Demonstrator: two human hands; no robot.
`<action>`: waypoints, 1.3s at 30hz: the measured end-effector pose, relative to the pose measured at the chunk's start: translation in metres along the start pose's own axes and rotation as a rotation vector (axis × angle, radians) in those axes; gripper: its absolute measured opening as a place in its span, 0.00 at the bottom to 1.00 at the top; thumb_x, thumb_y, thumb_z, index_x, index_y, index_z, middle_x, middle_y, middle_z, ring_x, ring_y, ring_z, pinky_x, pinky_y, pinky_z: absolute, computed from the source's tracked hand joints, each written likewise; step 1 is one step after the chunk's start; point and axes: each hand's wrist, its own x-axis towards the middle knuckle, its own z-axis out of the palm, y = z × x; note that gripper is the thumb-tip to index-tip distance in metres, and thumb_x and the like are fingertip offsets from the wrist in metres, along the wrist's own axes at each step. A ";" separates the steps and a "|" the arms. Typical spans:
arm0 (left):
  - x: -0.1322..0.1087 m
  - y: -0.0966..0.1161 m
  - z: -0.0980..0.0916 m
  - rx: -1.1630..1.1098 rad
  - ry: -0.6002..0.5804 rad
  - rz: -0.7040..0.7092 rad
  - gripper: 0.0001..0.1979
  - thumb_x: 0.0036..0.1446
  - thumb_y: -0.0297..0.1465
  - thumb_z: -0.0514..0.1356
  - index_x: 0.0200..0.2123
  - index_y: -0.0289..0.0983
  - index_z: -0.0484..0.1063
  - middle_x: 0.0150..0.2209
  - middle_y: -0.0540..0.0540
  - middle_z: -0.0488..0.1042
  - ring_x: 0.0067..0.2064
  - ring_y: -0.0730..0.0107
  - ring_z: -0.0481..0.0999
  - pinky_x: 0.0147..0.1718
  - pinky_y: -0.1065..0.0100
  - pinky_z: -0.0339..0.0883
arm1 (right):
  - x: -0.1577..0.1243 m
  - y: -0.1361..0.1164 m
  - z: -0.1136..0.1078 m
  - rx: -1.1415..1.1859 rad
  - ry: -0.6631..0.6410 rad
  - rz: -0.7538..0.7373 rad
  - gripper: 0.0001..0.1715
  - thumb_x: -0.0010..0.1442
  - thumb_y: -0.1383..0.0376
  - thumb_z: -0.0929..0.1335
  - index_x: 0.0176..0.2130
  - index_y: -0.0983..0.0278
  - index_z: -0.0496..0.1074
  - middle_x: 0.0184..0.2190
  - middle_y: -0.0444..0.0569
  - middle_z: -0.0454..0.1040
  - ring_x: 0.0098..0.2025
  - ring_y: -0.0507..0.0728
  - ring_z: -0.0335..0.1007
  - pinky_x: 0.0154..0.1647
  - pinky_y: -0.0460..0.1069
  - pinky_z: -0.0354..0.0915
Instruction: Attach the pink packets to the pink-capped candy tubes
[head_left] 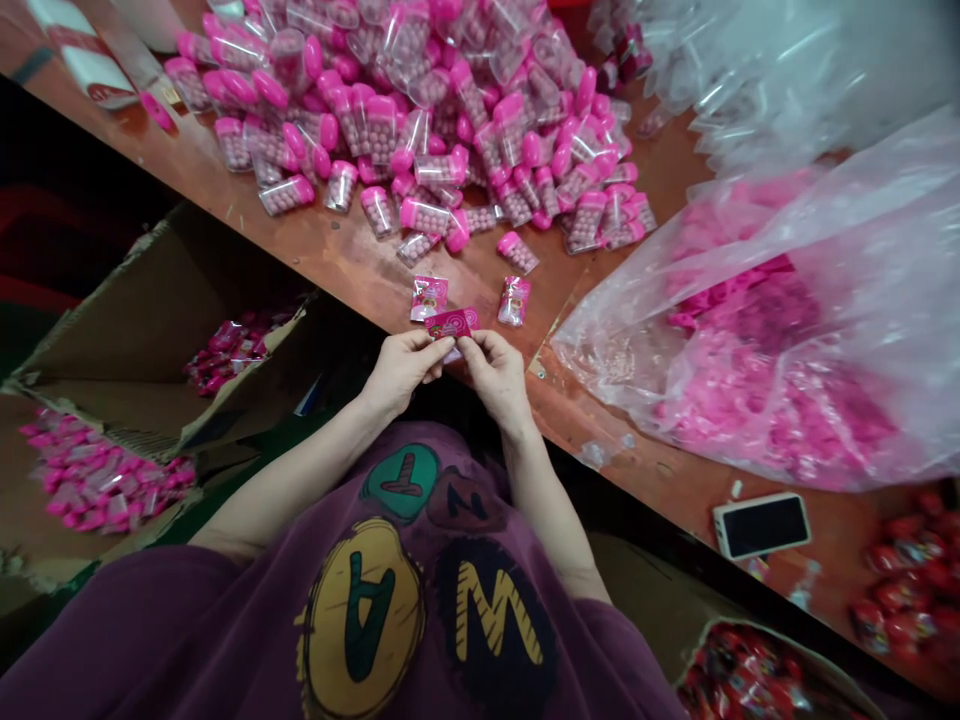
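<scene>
Both my hands meet at the table's near edge around a small pink printed wrapper (452, 323). My left hand (401, 370) pinches its left end between thumb and fingers. At the right end, my right hand (495, 375) pinches it the same way. Just beyond lies a pink printed packet (429, 296), and a similar packet (514, 300) rests to the right. Farther off spreads a big heap of clear bottles with pink caps (379, 130), filled with small pink balls. One such bottle (517, 252) lies apart, nearer to me.
A clear plastic bag (622, 350) of pink pieces covers the table's right side, with more clear plastic (787, 80) behind. A phone-like device (762, 526) and red packets (904, 580) lie at right. Cardboard boxes (112, 390) with pink items stand at lower left.
</scene>
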 end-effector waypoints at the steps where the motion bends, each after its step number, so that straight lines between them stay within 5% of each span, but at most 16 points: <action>1: 0.001 0.000 0.001 0.018 0.026 0.022 0.19 0.48 0.41 0.76 0.21 0.34 0.74 0.18 0.51 0.68 0.20 0.82 0.62 0.19 0.74 0.50 | -0.001 -0.001 0.000 -0.033 0.016 -0.017 0.18 0.65 0.50 0.69 0.36 0.61 0.75 0.30 0.43 0.76 0.33 0.53 0.70 0.40 0.49 0.68; 12: 0.011 0.000 0.033 -0.030 0.112 -0.020 0.25 0.38 0.43 0.80 0.17 0.34 0.71 0.15 0.51 0.68 0.17 0.82 0.63 0.17 0.74 0.52 | 0.001 -0.006 -0.007 -0.436 0.175 -0.189 0.20 0.75 0.52 0.57 0.35 0.58 0.65 0.28 0.44 0.72 0.29 0.54 0.67 0.35 0.50 0.61; 18: 0.013 0.011 0.027 -0.077 -0.047 -0.071 0.21 0.50 0.42 0.76 0.21 0.34 0.73 0.17 0.50 0.70 0.18 0.81 0.64 0.18 0.75 0.54 | 0.010 -0.007 -0.013 -0.613 0.140 -0.274 0.22 0.75 0.52 0.56 0.36 0.59 0.68 0.28 0.46 0.72 0.29 0.55 0.67 0.35 0.50 0.61; 24: 0.021 0.022 0.014 -0.127 0.105 0.005 0.18 0.49 0.35 0.75 0.19 0.34 0.72 0.17 0.50 0.69 0.19 0.82 0.64 0.19 0.75 0.53 | 0.051 -0.021 -0.028 -0.640 -0.016 -0.310 0.30 0.74 0.45 0.60 0.28 0.60 0.67 0.25 0.44 0.68 0.29 0.54 0.64 0.35 0.49 0.61; 28: 0.029 0.030 0.000 -0.187 0.212 0.014 0.18 0.48 0.33 0.77 0.20 0.34 0.72 0.17 0.51 0.69 0.19 0.81 0.65 0.18 0.76 0.53 | 0.107 -0.027 -0.056 -0.760 0.223 -0.342 0.20 0.75 0.54 0.61 0.43 0.62 0.76 0.43 0.53 0.78 0.46 0.60 0.72 0.54 0.56 0.66; 31: 0.032 0.033 -0.007 -0.241 0.245 -0.001 0.18 0.48 0.32 0.77 0.20 0.34 0.71 0.17 0.51 0.69 0.19 0.81 0.65 0.18 0.76 0.52 | 0.142 -0.024 -0.069 -1.041 0.180 -0.140 0.18 0.72 0.59 0.65 0.54 0.65 0.75 0.57 0.64 0.74 0.59 0.70 0.67 0.61 0.66 0.63; 35: 0.032 0.033 -0.007 -0.302 0.254 -0.064 0.18 0.52 0.31 0.76 0.21 0.34 0.70 0.18 0.52 0.68 0.20 0.82 0.65 0.18 0.76 0.52 | 0.162 -0.018 -0.072 -1.177 0.057 -0.003 0.19 0.71 0.57 0.66 0.52 0.68 0.75 0.57 0.68 0.73 0.61 0.74 0.66 0.60 0.72 0.63; 39: 0.029 0.034 -0.006 -0.358 0.241 -0.106 0.17 0.58 0.28 0.72 0.22 0.33 0.70 0.19 0.51 0.69 0.20 0.82 0.66 0.17 0.76 0.51 | 0.146 -0.024 -0.070 -1.094 0.144 -0.203 0.16 0.71 0.57 0.66 0.51 0.65 0.74 0.55 0.63 0.73 0.58 0.70 0.68 0.61 0.70 0.63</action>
